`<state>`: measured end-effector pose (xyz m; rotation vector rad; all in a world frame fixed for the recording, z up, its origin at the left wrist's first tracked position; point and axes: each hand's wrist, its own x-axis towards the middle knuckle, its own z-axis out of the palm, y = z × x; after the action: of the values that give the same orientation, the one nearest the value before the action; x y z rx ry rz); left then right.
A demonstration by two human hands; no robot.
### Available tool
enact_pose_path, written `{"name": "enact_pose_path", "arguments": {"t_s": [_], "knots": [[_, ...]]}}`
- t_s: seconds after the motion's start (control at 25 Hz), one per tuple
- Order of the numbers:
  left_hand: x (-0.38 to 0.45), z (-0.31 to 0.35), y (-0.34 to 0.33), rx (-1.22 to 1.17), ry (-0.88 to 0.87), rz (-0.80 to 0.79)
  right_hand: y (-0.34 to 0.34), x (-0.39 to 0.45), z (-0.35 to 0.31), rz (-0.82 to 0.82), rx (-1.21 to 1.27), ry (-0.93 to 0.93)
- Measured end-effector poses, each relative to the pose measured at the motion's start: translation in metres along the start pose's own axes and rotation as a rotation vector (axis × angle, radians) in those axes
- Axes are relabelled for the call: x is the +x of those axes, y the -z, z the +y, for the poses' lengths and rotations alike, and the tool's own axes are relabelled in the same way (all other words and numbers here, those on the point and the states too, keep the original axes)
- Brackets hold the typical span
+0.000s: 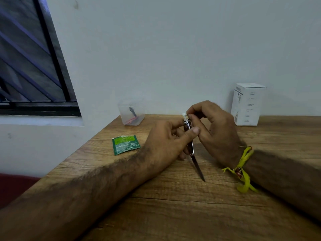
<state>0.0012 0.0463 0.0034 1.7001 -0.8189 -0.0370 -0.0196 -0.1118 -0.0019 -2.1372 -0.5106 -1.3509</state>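
Metal nail clipper (191,146), gripped in the curled fingers of the left hand (163,145), stands over the wooden tabletop (173,209); the right hand (217,131) pinches a white wad (184,115) at its top. Green sachet (125,144), clear tub (132,116) and white box (248,105) sit nearer the pale wall (173,49). Slim and shiny, its file (198,168) slants down.

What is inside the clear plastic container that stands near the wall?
Inside the clear plastic container, a dark slim object stands leaning and a red object lies on the bottom. The cloudy walls blur both, so what they are cannot be told.
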Motion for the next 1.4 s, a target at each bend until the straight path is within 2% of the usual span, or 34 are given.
{"name": "enact_pose_path", "arguments": {"t_s": [0.12, 0.2, 0.28, 0.4, 0.48, 0.68, 1.04, 1.4], "knots": [[0.001, -0.001, -0.002, -0.021, 0.073, -0.006, 0.000, 0.000, 0.002, -0.052, -0.001, 0.024], [0.001, -0.002, -0.003, -0.165, 0.150, -0.047, 0.000, 0.000, 0.000, -0.051, 0.014, 0.041], [0.002, -0.001, -0.002, -0.334, 0.229, -0.071, 0.001, 0.000, 0.002, 0.027, 0.036, -0.005], [0.003, 0.001, 0.003, -0.433, 0.282, -0.069, 0.003, 0.002, 0.009, 0.182, -0.006, -0.123], [0.003, 0.002, 0.003, -0.428, 0.298, -0.096, 0.004, 0.002, 0.013, 0.189, -0.052, -0.126], [0.002, 0.001, 0.002, -0.388, 0.293, -0.173, -0.001, 0.001, 0.010, 0.052, -0.122, 0.019], [0.000, 0.002, -0.001, -0.333, 0.261, -0.209, -0.001, 0.001, 0.013, 0.020, -0.112, -0.044], [-0.001, 0.004, 0.000, -0.328, 0.278, -0.211, 0.000, 0.002, 0.012, 0.076, -0.054, -0.096]]}}
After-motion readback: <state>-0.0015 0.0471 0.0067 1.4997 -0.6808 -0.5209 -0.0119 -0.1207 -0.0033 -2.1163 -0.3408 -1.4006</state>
